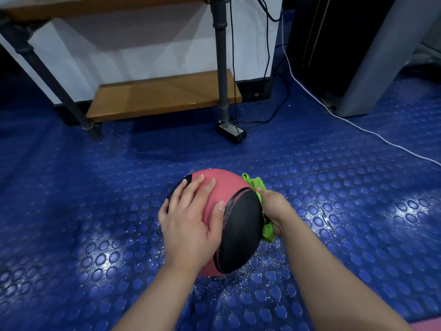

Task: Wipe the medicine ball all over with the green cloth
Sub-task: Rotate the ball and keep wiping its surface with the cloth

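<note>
A pink medicine ball [226, 187] with black panels rests on the blue studded floor in the lower middle of the head view. My left hand [191, 218] lies flat on its top left side, fingers spread, holding it steady. My right hand [274, 209] presses a bunched green cloth [259, 185] against the ball's right side, next to a black panel [241, 230]. The cloth shows above and below my fingers; the rest is hidden behind the ball and my hand.
The blue studded floor [95, 211] surrounds the ball. A low wooden shelf [162, 94] on dark metal legs [223, 68] stands behind it. A black power adapter [230, 131] and cables lie near the leg. A white cable [358, 127] runs along the right. A grey and black unit [358, 56] stands far right.
</note>
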The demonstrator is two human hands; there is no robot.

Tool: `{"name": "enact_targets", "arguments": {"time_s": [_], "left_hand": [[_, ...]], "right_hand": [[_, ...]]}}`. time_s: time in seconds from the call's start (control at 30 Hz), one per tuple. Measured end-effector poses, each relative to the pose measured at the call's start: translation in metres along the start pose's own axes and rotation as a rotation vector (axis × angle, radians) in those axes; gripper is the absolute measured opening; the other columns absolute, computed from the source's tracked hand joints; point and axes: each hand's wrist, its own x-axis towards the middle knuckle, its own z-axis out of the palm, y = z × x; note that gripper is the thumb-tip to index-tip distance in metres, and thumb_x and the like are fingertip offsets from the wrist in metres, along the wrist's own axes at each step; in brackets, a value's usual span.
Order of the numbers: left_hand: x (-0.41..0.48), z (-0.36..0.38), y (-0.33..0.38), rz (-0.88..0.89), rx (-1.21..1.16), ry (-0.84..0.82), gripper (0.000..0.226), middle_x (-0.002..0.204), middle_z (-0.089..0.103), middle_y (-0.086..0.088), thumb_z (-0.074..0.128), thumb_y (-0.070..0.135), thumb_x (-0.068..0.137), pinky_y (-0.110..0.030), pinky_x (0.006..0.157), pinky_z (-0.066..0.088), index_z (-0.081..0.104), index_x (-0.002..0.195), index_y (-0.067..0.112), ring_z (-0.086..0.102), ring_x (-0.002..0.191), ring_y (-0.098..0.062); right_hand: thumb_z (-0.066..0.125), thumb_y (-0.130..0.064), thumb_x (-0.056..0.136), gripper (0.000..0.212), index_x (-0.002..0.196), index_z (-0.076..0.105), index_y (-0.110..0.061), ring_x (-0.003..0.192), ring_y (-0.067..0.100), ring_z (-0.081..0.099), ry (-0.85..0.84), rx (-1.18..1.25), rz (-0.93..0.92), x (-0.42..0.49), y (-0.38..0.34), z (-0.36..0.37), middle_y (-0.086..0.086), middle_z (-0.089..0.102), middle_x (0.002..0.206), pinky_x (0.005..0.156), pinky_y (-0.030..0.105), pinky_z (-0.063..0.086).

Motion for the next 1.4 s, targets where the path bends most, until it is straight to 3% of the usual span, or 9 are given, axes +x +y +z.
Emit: {"name": "enact_targets", "arguments": {"time_s": [0.2,0.47,0.6,0.77,0.9,1.0,1.13,1.33,1.4], "left_hand": [[0.001,-0.005,-0.008,0.057,-0.045,-0.029,0.046,0.143,0.052,0.016,0.043,0.053,0.093,-0.053,0.105,0.036,0.059,0.132,0.036,0.040,0.139,-0.014],[0.012,-0.028,-0.047,0.128,-0.180,-0.228,0.064,0.157,0.031,0.021,0.041,0.068,0.091,-0.057,0.115,0.027,0.035,0.149,0.043,0.022,0.149,-0.010],[0.013,-0.048,-0.033,-0.459,-0.245,-0.304,0.132,0.160,0.017,0.000,0.061,0.093,0.046,-0.050,0.118,0.025,0.010,0.155,0.037,0.021,0.148,-0.024],[0.010,-0.047,-0.010,-0.624,-0.404,-0.408,0.113,0.161,0.010,-0.004,0.062,0.074,0.056,-0.043,0.116,0.026,0.014,0.154,0.044,0.027,0.146,-0.026],[0.019,-0.034,-0.008,-0.574,-0.328,-0.451,0.088,0.166,-0.007,0.000,0.051,0.075,0.078,-0.049,0.119,0.017,0.004,0.150,0.056,0.008,0.152,-0.022],[0.025,-0.025,-0.008,-0.617,-0.294,-0.457,0.103,0.165,0.000,0.002,0.045,0.095,0.061,-0.057,0.119,0.019,0.010,0.149,0.056,0.017,0.149,-0.035],[0.031,-0.019,-0.011,-0.660,-0.319,-0.465,0.110,0.164,0.000,0.008,0.041,0.096,0.047,-0.063,0.116,0.021,0.013,0.146,0.059,0.017,0.147,-0.041],[0.023,-0.018,-0.010,-0.666,-0.366,-0.436,0.107,0.162,0.000,0.013,0.046,0.094,0.049,-0.062,0.116,0.021,0.015,0.145,0.060,0.015,0.148,-0.037],[0.025,-0.017,-0.005,-0.678,-0.358,-0.413,0.103,0.162,0.002,0.011,0.047,0.090,0.053,-0.060,0.117,0.021,0.017,0.147,0.057,0.016,0.147,-0.036]], "right_hand": [[0.048,-0.041,0.097,0.040,0.093,0.065,-0.005,0.080,0.027,0.063,0.052,0.136,0.027,-0.011,0.034,0.002,0.014,0.068,0.087,0.076,0.042,0.051],[0.040,-0.038,0.101,0.036,0.103,0.067,-0.014,0.088,0.027,0.066,0.084,0.282,0.029,-0.058,0.077,-0.014,0.011,0.072,0.094,0.087,0.045,0.052],[0.041,-0.040,0.100,0.034,0.105,0.067,-0.018,0.087,0.023,0.063,0.163,0.296,-0.189,-0.057,0.029,-0.036,0.008,0.070,0.099,0.086,0.044,0.049],[0.041,-0.034,0.101,0.026,0.090,0.061,-0.020,0.054,0.007,0.055,0.262,0.094,-0.498,-0.073,-0.008,-0.021,-0.011,0.059,0.066,0.052,0.020,0.046],[0.040,-0.038,0.098,0.043,0.136,0.053,-0.024,0.131,0.009,0.041,0.207,-0.177,-0.602,-0.078,0.021,0.016,-0.006,0.050,0.141,0.111,0.029,0.031],[0.042,-0.029,0.100,0.042,0.140,0.048,-0.017,0.134,0.012,0.028,0.384,-0.167,-0.522,-0.096,0.034,0.032,-0.001,0.037,0.148,0.101,0.008,0.013],[0.041,-0.029,0.100,0.043,0.140,0.048,-0.014,0.129,0.008,0.028,0.474,-0.119,-0.602,-0.112,0.060,0.045,0.000,0.037,0.142,0.105,0.016,0.017],[0.041,-0.026,0.101,0.038,0.069,0.050,-0.007,0.075,0.028,0.050,0.422,0.042,-0.236,-0.056,0.038,0.022,0.016,0.054,0.084,0.060,0.033,0.035],[0.038,-0.029,0.100,0.042,0.064,0.046,-0.009,0.075,0.027,0.049,0.464,-0.008,-0.285,-0.065,0.040,0.027,0.016,0.052,0.081,0.064,0.035,0.035]]}}
